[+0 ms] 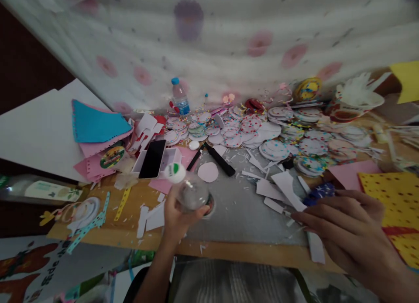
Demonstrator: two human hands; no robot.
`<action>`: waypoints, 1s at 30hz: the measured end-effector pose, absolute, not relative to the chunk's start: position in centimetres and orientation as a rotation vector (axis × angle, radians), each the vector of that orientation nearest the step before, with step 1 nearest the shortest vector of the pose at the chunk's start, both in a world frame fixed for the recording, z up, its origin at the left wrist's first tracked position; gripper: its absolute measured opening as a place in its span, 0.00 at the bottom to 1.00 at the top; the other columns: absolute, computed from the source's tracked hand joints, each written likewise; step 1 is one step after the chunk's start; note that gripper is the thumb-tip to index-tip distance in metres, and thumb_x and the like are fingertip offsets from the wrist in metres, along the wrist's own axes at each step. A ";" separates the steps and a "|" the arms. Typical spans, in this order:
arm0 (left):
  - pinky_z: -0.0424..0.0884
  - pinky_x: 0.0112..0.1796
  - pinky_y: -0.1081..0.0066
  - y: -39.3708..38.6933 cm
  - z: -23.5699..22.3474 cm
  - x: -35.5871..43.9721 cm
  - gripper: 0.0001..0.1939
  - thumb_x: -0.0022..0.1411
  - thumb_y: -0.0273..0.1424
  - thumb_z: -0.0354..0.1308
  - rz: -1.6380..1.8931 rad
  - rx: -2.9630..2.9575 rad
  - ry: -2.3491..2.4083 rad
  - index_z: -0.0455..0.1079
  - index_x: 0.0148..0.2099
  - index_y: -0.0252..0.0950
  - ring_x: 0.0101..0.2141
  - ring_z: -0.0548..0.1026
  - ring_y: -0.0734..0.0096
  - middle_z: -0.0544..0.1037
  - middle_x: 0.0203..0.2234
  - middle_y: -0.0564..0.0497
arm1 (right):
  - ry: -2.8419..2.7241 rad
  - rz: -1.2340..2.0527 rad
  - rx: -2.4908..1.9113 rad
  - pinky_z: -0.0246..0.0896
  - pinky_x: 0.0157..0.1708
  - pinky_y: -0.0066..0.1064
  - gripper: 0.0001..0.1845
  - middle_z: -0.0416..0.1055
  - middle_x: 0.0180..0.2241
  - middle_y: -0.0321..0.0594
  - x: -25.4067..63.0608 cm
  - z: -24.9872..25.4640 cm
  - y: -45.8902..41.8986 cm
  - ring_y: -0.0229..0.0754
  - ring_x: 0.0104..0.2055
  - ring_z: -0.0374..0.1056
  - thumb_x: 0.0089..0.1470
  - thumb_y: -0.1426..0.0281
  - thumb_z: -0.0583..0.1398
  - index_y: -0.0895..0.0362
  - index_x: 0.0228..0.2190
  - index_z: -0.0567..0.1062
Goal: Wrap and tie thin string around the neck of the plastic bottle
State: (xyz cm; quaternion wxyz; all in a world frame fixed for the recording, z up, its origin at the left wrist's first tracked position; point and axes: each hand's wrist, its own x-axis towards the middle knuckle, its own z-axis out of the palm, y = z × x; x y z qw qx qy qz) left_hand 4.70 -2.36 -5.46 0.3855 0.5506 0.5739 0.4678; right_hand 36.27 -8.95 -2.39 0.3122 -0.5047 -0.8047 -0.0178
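Home craft corner, seemingly (floral curtain [222, 45], paper scraps [269, 189]).

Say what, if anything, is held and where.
The left hand grips a clear container around its side; whether the right hand holds anything cannot be told.

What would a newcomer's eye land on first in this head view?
Most likely the heap of white discs, many edged with coloured dots, spread across the back of the tabletop below the floral cloth. Next, perhaps, the yellow spotted sheet at the right edge and the bright blue piece over pink sheets at left. Nearer, the left grip holds a clear rounded container.
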 end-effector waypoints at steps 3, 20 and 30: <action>0.74 0.42 0.62 -1.1 -6.9 7.2 0.33 0.39 0.39 0.72 1.217 1.554 1.326 0.68 0.48 0.36 0.41 0.76 0.59 0.77 0.39 0.47 | -2.159 -0.200 -1.340 0.50 0.41 0.46 0.13 0.76 0.29 0.39 36.9 -2.2 -9.7 0.48 0.35 0.64 0.63 0.70 0.50 0.48 0.38 0.74; 0.54 0.58 0.47 -2.1 -7.2 5.6 0.58 0.37 0.55 0.68 0.945 1.715 0.895 0.50 0.67 0.43 0.60 0.57 0.41 0.58 0.62 0.39 | -2.342 -0.379 -1.344 0.49 0.44 0.47 0.11 0.77 0.32 0.38 36.1 -2.2 -5.7 0.48 0.39 0.65 0.63 0.72 0.51 0.49 0.38 0.72; 0.66 0.27 0.73 -6.1 -7.4 1.7 0.16 0.67 0.37 0.51 1.188 1.213 0.879 0.75 0.35 0.34 0.25 0.70 0.72 0.74 0.23 0.48 | -2.161 -0.530 -1.404 0.52 0.48 0.48 0.16 0.70 0.48 0.41 35.8 -2.9 -5.0 0.52 0.48 0.63 0.54 0.68 0.62 0.42 0.45 0.73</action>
